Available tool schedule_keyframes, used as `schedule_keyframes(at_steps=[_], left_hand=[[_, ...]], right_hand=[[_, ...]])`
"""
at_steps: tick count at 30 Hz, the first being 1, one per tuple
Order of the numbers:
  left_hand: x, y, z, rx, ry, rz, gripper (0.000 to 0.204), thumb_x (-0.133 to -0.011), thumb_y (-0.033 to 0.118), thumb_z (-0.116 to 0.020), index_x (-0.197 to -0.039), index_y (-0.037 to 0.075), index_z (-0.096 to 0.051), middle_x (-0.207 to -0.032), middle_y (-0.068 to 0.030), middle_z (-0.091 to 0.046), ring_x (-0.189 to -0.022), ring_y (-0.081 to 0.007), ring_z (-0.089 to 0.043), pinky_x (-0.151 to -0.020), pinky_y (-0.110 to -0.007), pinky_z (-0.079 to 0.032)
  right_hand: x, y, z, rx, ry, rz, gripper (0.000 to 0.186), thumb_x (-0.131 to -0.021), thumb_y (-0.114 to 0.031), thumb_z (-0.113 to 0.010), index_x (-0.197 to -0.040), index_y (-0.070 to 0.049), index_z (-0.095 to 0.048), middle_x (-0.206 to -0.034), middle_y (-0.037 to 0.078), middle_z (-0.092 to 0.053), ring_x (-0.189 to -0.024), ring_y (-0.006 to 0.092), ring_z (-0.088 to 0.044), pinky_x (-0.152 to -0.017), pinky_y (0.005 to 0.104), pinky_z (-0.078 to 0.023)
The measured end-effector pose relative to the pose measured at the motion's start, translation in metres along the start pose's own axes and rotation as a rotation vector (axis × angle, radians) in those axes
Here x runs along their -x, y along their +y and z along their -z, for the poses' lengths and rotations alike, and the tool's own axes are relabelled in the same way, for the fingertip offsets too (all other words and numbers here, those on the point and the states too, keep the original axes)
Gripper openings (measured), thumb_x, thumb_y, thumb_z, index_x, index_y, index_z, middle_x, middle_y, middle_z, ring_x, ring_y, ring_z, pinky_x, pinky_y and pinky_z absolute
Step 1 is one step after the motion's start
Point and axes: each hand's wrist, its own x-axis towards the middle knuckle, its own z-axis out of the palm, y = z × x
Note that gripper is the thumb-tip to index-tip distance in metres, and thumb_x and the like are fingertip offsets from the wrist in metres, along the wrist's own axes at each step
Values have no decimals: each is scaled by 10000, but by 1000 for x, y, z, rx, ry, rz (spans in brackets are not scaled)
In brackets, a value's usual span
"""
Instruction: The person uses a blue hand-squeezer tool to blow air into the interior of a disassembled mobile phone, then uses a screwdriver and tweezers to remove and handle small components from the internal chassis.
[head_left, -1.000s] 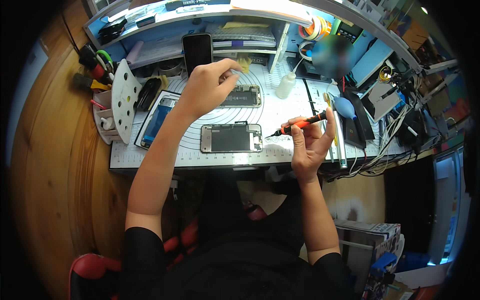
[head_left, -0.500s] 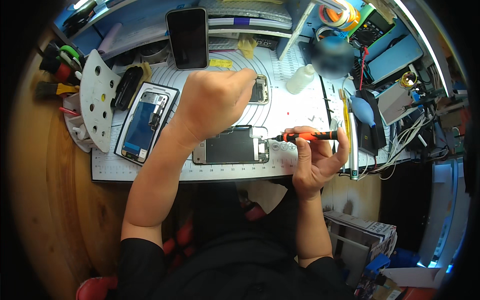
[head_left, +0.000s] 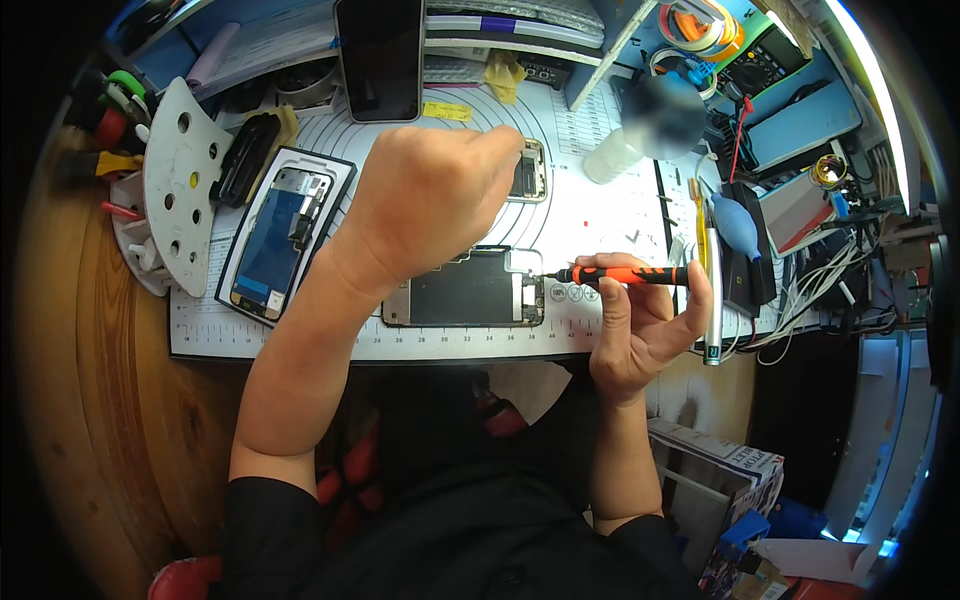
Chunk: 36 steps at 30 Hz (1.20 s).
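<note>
My right hand (head_left: 640,335) holds an orange and black precision screwdriver (head_left: 628,275) almost level. Its thin tip points left and lies near the right end of an opened phone screen assembly (head_left: 465,290) with a dark grey back. My left hand (head_left: 435,195) is closed in a fist above the mat, its fingers turned away, so anything in them is hidden. Just beyond its knuckles, partly covered by it, lies an opened phone body (head_left: 533,170). Another phone screen part with a blue back (head_left: 275,240) rests in a shallow dark-edged tray left of my forearm.
A dark-screened phone (head_left: 380,60) stands upright at the back of the white printed mat (head_left: 370,345). A translucent bottle (head_left: 612,157), a blue air blower (head_left: 737,228) and a silver pen-like tool (head_left: 712,300) are to the right. A white perforated holder (head_left: 180,190) stands at left.
The whole view has shifted slightly. Both hands keep their grips and stay in nearly the same place over the mat.
</note>
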Motion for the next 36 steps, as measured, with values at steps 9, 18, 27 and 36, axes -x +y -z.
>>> schedule_keyframes(at_steps=[9, 18, 27, 36], left_hand=[[2, -3, -2, -17, 10, -14, 72, -895, 64, -728, -959, 38, -746, -735, -157, -701, -633, -328, -684, -576, -379, -527], [1, -7, -6, -2, 27, -15, 58, -894, 75, -721, -940, 45, -738, -729, -149, -689, -636, -343, -671, -580, -392, -523], [4, -10, -5, -19, 36, -4, 56, -894, 84, -713, -928, 56, -748, -734, -151, -689, -641, -348, -666, -581, -397, -520], [-3, 16, 7, 1212, -249, 257, 714, -913, -65, -731, -1561, 68, -462, -1176, -122, -746, -1110, -177, -710, -1002, -344, -568]], right_hand=[[-43, -15, -12, 193, -80, 272, 518, -842, 138, -775, -1312, 21, -591, -1151, 212, -710, -886, 263, -705, -775, 357, -592], [-56, -26, -21, 172, -81, 190, 494, -783, 102, -835, -1252, -3, -723, -1036, 150, -768, -827, 244, -721, -748, 337, -588], [-50, -29, -26, 134, -51, 110, 417, -818, 140, -792, -1217, 39, -729, -1001, 169, -776, -824, 244, -737, -789, 348, -598], [-63, -38, -20, 40, -9, -4, 385, -860, 98, -778, -1229, -12, -763, -1073, 142, -756, -921, 213, -715, -827, 317, -566]])
